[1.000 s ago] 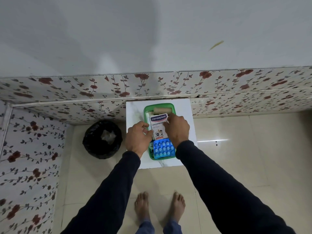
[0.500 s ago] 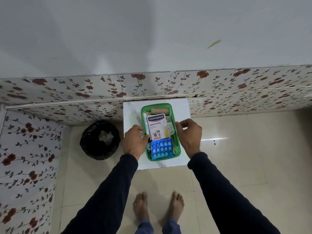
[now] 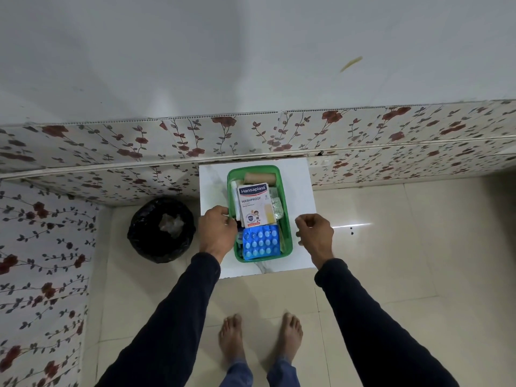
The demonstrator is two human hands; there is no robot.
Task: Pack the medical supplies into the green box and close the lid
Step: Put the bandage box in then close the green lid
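The green box [image 3: 287, 219] stands without a lid on a small white table [image 3: 212, 185]. Inside lie a white Hansaplast plaster carton [image 3: 255, 205], a blue blister pack of pills [image 3: 261, 243] nearest me, a tan bandage roll [image 3: 259, 178] at the far end, a white tube [image 3: 234, 196] on the left and silver foil strips [image 3: 277, 206] on the right. My left hand [image 3: 217, 236] rests against the box's left rim, fingers curled. My right hand [image 3: 315, 233] hovers just right of the box, loosely curled and holding nothing. No lid is in view.
A bin lined with a black bag [image 3: 161, 229] stands on the floor left of the table. Flower-patterned wall panels [image 3: 111, 143] run behind the table and along the left. My bare feet [image 3: 259, 335] stand on beige floor tiles before the table.
Both hands let go of the plaster carton, which now lies in the box. My right hand drew away to the right of the box; my left hand moved to the left rim.
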